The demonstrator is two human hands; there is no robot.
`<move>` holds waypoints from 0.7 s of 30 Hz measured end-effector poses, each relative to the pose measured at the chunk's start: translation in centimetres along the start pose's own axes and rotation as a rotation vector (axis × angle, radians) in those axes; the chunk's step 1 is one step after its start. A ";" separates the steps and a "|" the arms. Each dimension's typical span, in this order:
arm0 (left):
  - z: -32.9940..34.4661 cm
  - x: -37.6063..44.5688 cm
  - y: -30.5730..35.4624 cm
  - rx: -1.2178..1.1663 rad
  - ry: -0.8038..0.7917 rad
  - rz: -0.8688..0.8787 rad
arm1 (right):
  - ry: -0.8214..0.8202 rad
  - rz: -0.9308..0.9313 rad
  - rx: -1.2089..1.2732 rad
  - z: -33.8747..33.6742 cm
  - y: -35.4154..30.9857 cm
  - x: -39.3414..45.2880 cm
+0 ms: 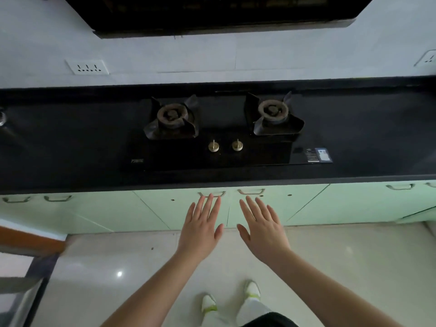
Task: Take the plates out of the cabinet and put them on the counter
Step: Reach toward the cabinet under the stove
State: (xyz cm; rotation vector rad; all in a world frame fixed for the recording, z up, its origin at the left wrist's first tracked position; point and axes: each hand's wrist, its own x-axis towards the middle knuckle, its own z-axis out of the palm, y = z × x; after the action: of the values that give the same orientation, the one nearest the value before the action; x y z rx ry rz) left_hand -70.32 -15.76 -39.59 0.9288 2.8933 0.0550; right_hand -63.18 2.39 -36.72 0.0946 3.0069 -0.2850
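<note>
Before closed cabinet [179,208], hands [232,230] empty.

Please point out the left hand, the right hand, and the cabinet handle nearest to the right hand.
left hand [200,228]: head view, back of the hand.
right hand [264,232]: head view, back of the hand.
cabinet handle [251,192]: head view, middle of its bar.

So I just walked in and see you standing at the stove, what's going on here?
A person stands facing the pale green cabinet doors under the black counter with the two-burner gas hob. Both hands are empty, open and stretched forward: the left hand nears the left door's handle, the right hand is just below the right door's handle. The doors are shut and no plates are visible yet.
</note>
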 end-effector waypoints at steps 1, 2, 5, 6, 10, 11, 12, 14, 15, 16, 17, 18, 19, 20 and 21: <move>0.7 0.4 0.1 0.000 -0.021 0.002 | -0.042 -0.004 -0.008 0.8 0.5 0.5; 1.3 0.9 0.1 -0.003 -0.036 0.003 | -0.073 -0.007 -0.014 1.6 1.0 1.0; 3.1 2.4 0.4 -0.022 -0.075 -0.007 | -0.143 0.001 -0.019 3.6 2.3 2.6; 3.7 3.1 0.4 -0.025 -0.095 -0.006 | -0.168 0.008 -0.015 4.3 2.7 3.3; 6.9 6.0 -0.5 -0.030 -0.189 0.005 | -0.246 0.013 0.031 6.8 4.4 6.6; 7.8 6.6 -0.6 -0.032 -0.215 -0.009 | -0.258 0.008 0.039 7.3 4.9 7.4; 8.5 7.2 -0.7 -0.042 -0.240 -0.031 | -0.266 0.005 0.036 7.7 5.3 8.3; 9.6 8.3 -0.6 -0.084 -0.290 -0.075 | -0.296 0.009 0.019 8.6 6.0 9.8; 10.1 8.9 -0.5 -0.090 -0.300 -0.087 | -0.308 0.017 0.007 9.0 6.2 10.4; 10.5 9.5 -0.5 -0.085 -0.309 -0.095 | -0.321 0.024 -0.007 9.5 6.4 11.0; 10.8 10.0 -0.4 -0.081 -0.319 -0.107 | -0.334 0.035 -0.013 9.9 6.5 11.6; 11.2 10.6 -0.4 -0.086 -0.327 -0.124 | -0.346 0.050 -0.009 10.2 6.7 12.1; 11.5 11.0 -0.4 -0.090 -0.337 -0.140 | -0.355 0.071 0.002 10.5 7.0 12.7; 11.8 11.3 -0.4 -0.095 -0.348 -0.149 | -0.365 0.091 0.014 10.7 7.3 13.2; 12.0 11.7 -0.4 -0.108 -0.361 -0.156 | -0.381 0.109 0.024 10.9 7.6 13.6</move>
State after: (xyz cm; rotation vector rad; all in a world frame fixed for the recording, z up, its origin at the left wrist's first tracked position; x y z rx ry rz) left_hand -78.66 -9.24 -52.57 0.6180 2.5876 0.0276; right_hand -74.90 8.50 -50.40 0.1834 2.6104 -0.2906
